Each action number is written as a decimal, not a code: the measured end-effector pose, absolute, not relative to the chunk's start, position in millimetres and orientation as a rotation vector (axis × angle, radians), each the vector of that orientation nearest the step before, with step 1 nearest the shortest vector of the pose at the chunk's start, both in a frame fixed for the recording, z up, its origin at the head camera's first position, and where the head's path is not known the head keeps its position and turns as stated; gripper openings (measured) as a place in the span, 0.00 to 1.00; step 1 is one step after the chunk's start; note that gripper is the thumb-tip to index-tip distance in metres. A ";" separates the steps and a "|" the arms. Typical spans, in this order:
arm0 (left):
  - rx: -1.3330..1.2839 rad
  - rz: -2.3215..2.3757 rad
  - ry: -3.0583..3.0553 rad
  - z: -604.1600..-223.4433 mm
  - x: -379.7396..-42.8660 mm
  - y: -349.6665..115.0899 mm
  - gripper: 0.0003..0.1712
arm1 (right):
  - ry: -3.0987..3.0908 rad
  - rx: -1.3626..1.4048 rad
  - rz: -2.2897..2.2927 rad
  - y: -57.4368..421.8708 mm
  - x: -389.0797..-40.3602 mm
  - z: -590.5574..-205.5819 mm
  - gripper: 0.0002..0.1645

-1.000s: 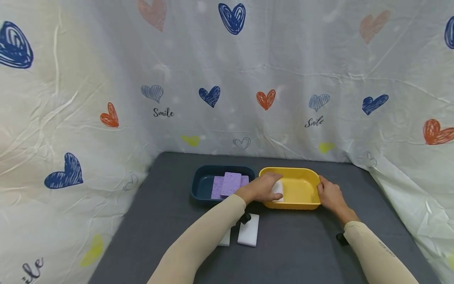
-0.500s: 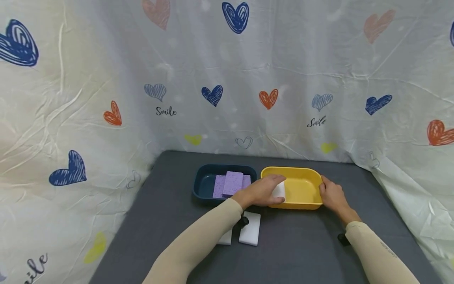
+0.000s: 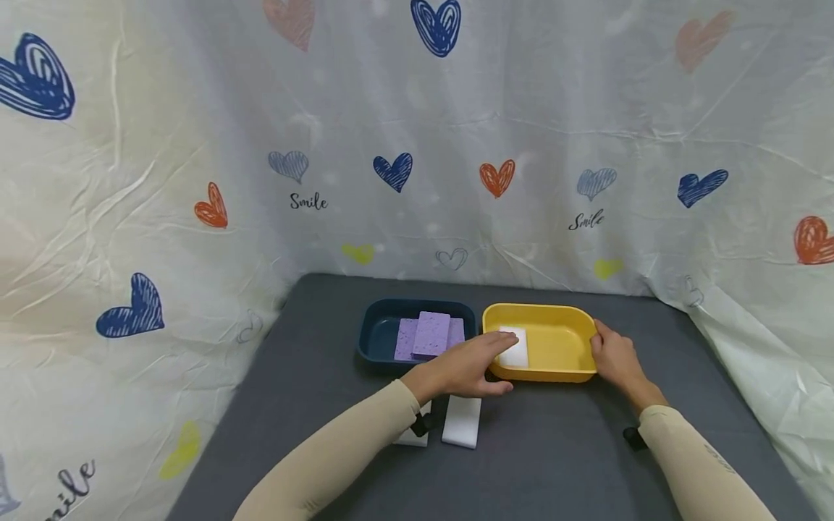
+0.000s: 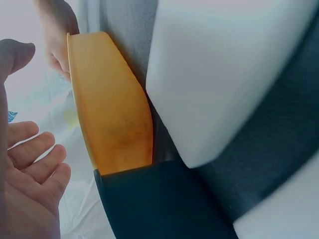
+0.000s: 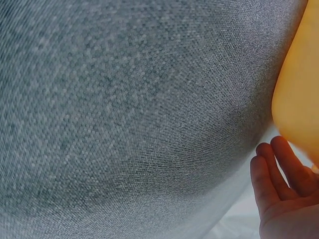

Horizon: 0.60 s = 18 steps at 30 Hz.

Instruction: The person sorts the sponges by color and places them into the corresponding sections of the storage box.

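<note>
My left hand [image 3: 464, 367] hovers at the near left corner of the yellow tray [image 3: 560, 340], its fingers spread and the palm bare in the left wrist view. Inside that tray, at its left end, lies a white sponge [image 3: 515, 351], just beyond my fingertips. At the tray's right end my right hand [image 3: 617, 363] holds the wall, thumb at the rim and fingers along the outside. Two more white sponges lie on the table under my left wrist; the right one [image 3: 462, 421] shows better, while my forearm partly covers the left one [image 3: 412, 435].
A dark blue tray [image 3: 378, 340] stands directly left of the yellow one, with several speckled purple sponges [image 3: 431, 334] stacked in it. Dark grey cloth covers the table [image 3: 547, 456]. Behind it hangs a white curtain [image 3: 541, 94] printed with hearts.
My left hand has let go of the white sponge in the yellow tray and drawn back toward the near left. My right hand has stayed at the tray's right end.
</note>
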<state>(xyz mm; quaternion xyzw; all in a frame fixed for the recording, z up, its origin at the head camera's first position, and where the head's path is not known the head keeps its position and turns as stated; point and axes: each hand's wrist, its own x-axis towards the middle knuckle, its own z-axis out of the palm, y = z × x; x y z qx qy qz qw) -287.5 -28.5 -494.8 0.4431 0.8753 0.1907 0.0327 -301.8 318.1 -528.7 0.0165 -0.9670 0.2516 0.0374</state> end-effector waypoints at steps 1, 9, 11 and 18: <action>1.375 0.585 2.690 -494.0 -285.1 -30.7 0.50 | -2.963 0.051 0.772 319.1 -301.6 -528.5 0.33; 1.446 0.588 2.643 -489.6 -269.5 -53.4 0.53 | -2.975 0.039 0.794 321.9 -303.0 -529.2 0.34; 1.456 0.589 2.622 -489.7 -265.0 -59.9 0.53 | -2.975 0.034 0.796 321.4 -302.8 -529.8 0.34; 1.486 0.591 2.570 -496.4 -251.6 -80.1 0.55 | -2.968 0.024 0.792 320.5 -302.0 -529.8 0.34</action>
